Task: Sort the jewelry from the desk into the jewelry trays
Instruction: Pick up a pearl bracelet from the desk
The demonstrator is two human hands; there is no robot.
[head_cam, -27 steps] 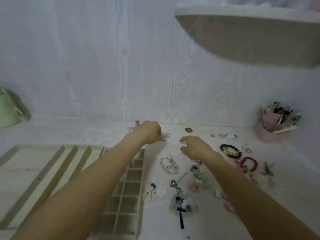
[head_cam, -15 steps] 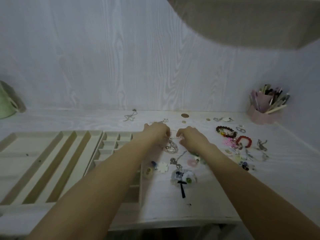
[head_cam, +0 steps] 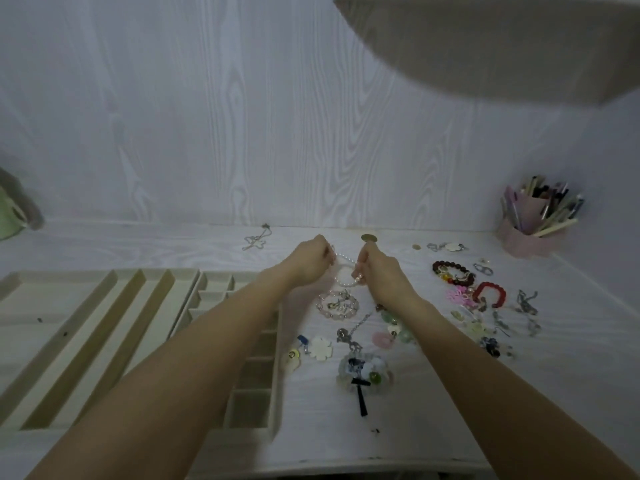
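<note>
My left hand (head_cam: 310, 261) and my right hand (head_cam: 379, 268) are raised side by side above the desk, both pinching a white pearl bracelet (head_cam: 346, 280) that hangs between them. Just below lies a clear beaded bracelet with charms (head_cam: 337, 304). A tray with long slots (head_cam: 52, 306) and a tray with small square compartments (head_cam: 256, 375) sit to the left, partly under my left forearm. More jewelry is scattered on the right: a dark beaded bracelet (head_cam: 452, 271), a red bracelet (head_cam: 490, 293) and a pink piece (head_cam: 459, 296).
A pink cup of pens (head_cam: 530, 226) stands at the back right. A thin chain (head_cam: 256, 239) and a coin (head_cam: 369, 238) lie near the wall. A green object (head_cam: 8, 216) sits far left. A shelf (head_cam: 485, 39) overhangs above. A hair tie with a black ribbon (head_cam: 362, 372) lies near the front.
Both hands came together, took hold of the pearl bracelet and lifted it off the desk. The view has shifted, showing more of the trays and front edge.
</note>
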